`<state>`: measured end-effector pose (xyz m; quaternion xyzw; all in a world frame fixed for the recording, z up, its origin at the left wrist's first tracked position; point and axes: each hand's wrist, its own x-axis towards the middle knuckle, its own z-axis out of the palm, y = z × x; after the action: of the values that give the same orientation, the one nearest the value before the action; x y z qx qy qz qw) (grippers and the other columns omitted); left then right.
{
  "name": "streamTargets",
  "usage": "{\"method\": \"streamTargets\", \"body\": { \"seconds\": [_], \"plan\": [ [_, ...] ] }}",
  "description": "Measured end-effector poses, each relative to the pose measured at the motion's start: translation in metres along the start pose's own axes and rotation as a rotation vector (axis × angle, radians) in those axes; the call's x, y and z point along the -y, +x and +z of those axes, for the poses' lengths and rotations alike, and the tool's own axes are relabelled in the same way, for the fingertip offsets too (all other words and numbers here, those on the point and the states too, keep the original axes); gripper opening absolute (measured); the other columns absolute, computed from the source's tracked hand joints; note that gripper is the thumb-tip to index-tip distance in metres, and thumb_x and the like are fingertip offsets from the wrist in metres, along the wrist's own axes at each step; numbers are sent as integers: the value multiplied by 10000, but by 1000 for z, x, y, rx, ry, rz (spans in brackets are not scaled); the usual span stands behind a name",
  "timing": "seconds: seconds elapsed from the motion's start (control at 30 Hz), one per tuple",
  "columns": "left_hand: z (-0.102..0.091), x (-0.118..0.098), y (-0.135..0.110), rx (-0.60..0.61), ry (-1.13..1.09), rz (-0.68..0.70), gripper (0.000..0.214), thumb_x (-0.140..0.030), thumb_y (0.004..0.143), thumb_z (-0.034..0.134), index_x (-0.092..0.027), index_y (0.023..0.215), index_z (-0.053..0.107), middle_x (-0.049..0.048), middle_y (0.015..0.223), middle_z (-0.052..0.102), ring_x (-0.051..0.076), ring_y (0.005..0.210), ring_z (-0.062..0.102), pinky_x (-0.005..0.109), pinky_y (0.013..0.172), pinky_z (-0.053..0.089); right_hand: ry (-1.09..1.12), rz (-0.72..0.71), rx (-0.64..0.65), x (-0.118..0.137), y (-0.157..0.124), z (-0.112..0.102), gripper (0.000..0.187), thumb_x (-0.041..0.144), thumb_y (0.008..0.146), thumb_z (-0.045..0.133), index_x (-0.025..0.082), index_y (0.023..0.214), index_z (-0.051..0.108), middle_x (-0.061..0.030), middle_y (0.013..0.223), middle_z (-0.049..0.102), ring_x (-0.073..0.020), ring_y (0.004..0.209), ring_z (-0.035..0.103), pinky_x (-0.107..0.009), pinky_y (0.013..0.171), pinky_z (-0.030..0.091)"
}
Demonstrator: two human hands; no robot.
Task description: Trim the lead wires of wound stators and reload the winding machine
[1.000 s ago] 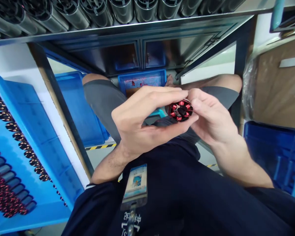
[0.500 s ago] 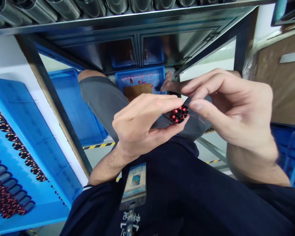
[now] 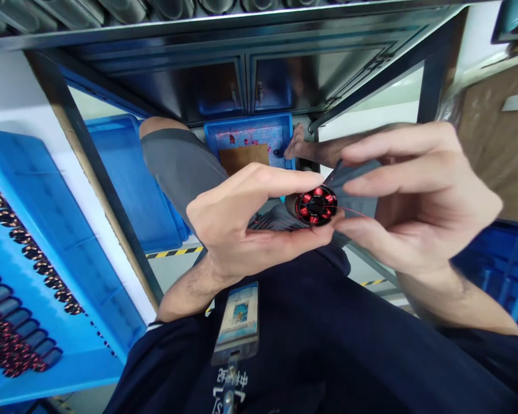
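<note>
My left hand (image 3: 242, 224) is closed around a small motor stator (image 3: 316, 205) with red copper windings, gripping it between thumb and fingertips in front of my body. My right hand (image 3: 423, 195) is beside it on the right, fingers curled, its thumb tip touching the stator's lower right edge. A thin red wire (image 3: 356, 214) runs from the stator into the right hand between thumb and fingers. The stator's back end is hidden by my left fingers.
A blue tray (image 3: 47, 230) at the left carries rows of similar wound parts (image 3: 12, 339). Blue bins (image 3: 129, 184) sit under the metal table, one further back (image 3: 250, 135) with small red bits. A blue crate (image 3: 501, 259) is at the right. A badge (image 3: 239, 322) hangs on my chest.
My right hand let go of the stator's face, drew out to the right with the thin wire, then came back with its thumb against the stator. The left hand stayed put.
</note>
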<state>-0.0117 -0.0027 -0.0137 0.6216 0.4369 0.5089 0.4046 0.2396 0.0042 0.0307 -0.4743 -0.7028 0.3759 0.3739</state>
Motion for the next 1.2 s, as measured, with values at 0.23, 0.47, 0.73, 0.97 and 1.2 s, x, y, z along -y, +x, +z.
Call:
{"method": "streamTargets", "body": {
  "seconds": [0.23, 0.47, 0.73, 0.97, 1.2],
  "plan": [
    [0, -13, 5, 61, -16, -29, 469, -563, 993, 1021, -385, 1404, 881, 11, 1196, 920, 308, 1036, 897, 568, 940, 774, -153, -200, -87, -2, 12, 5, 150, 270, 1025, 913, 385, 1113, 953, -39, 1178, 952, -333, 1062, 889, -648, 1101, 718],
    [-8, -18, 16, 180, -89, -47, 258, -375, 985, 1027, -302, 1193, 894, -6, 1031, 897, 235, 823, 831, 475, 788, 755, -178, -117, -79, -2, 16, 10, 107, 282, 1066, 936, 386, 1050, 918, -43, 1142, 931, -356, 1078, 892, -652, 1139, 741],
    [-3, -10, -3, 97, -14, -37, 600, -432, 1000, 1066, -341, 1531, 802, 16, 1408, 892, 259, 1122, 950, 405, 990, 802, -17, 12, -159, -5, 9, 24, 166, 292, 1039, 997, 411, 1134, 930, -57, 1127, 891, -357, 1125, 829, -618, 1046, 764],
    [-8, -11, -5, 203, 98, -125, 620, -544, 1124, 924, -323, 1673, 742, 24, 1324, 924, 284, 1079, 957, 461, 995, 820, 28, 23, -98, -9, 3, 26, 237, 315, 1016, 1058, 431, 1185, 940, -50, 1172, 893, -364, 1167, 818, -633, 1098, 743],
    [7, 1, -1, -136, 106, 229, 299, -438, 1047, 1032, -326, 1290, 897, -13, 1119, 939, 215, 927, 909, 401, 795, 803, 696, 424, -99, -13, -13, 49, 380, 566, 1147, 925, 410, 1492, 941, -33, 1289, 869, -206, 945, 796, -392, 891, 760]
  ]
}}
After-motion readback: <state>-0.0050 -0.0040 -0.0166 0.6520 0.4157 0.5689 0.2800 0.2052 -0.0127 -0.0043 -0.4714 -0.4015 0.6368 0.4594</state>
